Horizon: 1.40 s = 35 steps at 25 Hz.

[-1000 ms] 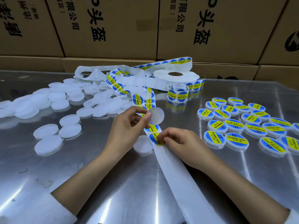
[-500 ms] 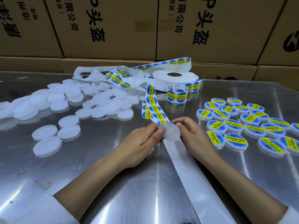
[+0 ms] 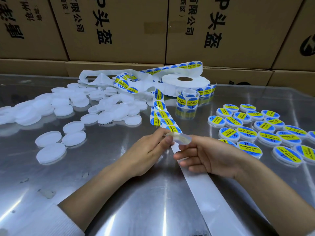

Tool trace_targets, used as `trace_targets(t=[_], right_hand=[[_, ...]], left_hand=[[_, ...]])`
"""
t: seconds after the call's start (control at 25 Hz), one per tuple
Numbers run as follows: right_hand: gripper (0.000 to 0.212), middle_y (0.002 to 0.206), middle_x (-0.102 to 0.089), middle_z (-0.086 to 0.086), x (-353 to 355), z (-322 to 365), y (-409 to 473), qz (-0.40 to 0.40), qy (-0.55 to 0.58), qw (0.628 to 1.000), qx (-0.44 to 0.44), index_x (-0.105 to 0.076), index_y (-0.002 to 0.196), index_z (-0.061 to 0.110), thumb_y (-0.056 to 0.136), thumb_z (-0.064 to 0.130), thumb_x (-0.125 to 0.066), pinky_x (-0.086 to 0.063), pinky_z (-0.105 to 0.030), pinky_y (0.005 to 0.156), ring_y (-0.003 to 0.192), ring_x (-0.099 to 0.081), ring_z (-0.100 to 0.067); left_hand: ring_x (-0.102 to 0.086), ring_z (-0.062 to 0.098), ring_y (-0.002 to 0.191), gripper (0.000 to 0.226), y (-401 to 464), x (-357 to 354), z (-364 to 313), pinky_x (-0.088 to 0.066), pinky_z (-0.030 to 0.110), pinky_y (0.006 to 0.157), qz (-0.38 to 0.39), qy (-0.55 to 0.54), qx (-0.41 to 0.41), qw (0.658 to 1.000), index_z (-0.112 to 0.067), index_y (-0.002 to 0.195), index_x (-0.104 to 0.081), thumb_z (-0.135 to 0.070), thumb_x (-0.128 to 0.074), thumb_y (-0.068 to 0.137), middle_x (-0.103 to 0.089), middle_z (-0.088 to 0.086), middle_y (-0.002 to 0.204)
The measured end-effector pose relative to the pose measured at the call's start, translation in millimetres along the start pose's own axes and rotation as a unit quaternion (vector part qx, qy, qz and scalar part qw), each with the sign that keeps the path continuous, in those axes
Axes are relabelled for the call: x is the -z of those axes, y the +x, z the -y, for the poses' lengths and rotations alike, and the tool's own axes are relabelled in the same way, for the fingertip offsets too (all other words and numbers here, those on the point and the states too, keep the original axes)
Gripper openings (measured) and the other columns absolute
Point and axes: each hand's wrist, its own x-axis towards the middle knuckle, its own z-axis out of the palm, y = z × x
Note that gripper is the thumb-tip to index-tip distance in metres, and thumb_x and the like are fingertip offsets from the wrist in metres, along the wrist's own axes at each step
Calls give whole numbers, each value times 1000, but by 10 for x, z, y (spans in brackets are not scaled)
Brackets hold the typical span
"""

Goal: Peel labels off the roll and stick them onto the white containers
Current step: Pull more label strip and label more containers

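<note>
Between both hands, just above the label strip (image 3: 161, 114), one white container (image 3: 179, 138) held tilted: left hand (image 3: 146, 150) pinching its near rim, right hand (image 3: 206, 155) with curled fingers at its far edge. Label on it: cannot tell. Right on the worktop (image 3: 119, 193), a labelled batch (image 3: 255, 126) finished; left, a larger blank heap (image 3: 68, 108) awaiting labels.

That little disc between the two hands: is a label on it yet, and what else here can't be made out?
- Held container, head view: seen almost edge-on and blurred; the left hand and right hand cover part of it, so a label cannot be confirmed.
- Labelled containers: the row runs past the right edge.
- Small print on the label strip: too small to read.
</note>
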Motion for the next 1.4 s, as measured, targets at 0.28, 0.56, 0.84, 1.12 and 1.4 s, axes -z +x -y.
trace_targets(t=[0.28, 0.56, 0.84, 1.12, 1.4], right_hand=[[32, 102, -74, 0, 55, -50, 60, -20, 81, 996, 20, -67, 106, 19, 77, 32, -64, -58, -26, 71, 91, -71, -11], [20, 112, -68, -3, 26, -82, 91, -89, 118, 987, 66, -62, 93, 22, 77, 32, -68, -57, -26, 63, 95, -70, -14], [14, 100, -72, 4, 7, -122, 117, -101, 133, 979, 118, -66, 74, 26, 66, 37, -70, -55, -28, 75, 99, -69, -14], [26, 99, -73, 6, -66, -165, 113, -110, 109, 972, 176, -67, 75, 27, 55, 42, -74, -50, -32, 88, 96, -66, -9], [28, 98, -71, -4, -114, -168, 106, -125, 74, 974, 176, -66, 78, 22, 57, 39, -73, -44, -32, 91, 92, -62, -13]], left_hand=[[-54, -1, 113, 61, -6, 264, 99, -41, 24, 98, -3, 142, 31, 989, -32, 128, -48, -62, -61, 77, -59, -14, 124], [-44, 0, 98, 73, -39, 410, 172, -41, 22, 83, 63, 242, 127, 960, -37, 101, -49, -84, -61, 46, -44, -21, 101], [-49, 4, 96, 56, -10, 289, 62, -44, 29, 83, -129, 168, -14, 977, -29, 117, -53, -42, -78, 69, -54, -12, 109], [-47, -13, 82, 59, -8, 89, -55, -36, 5, 76, -206, 144, -65, 966, -20, 116, -59, -38, -84, 65, -56, -19, 103], [-45, -11, 78, 60, -18, 80, -128, -36, 7, 77, -218, 154, -95, 959, -18, 111, -62, -48, -82, 64, -55, -19, 97]])
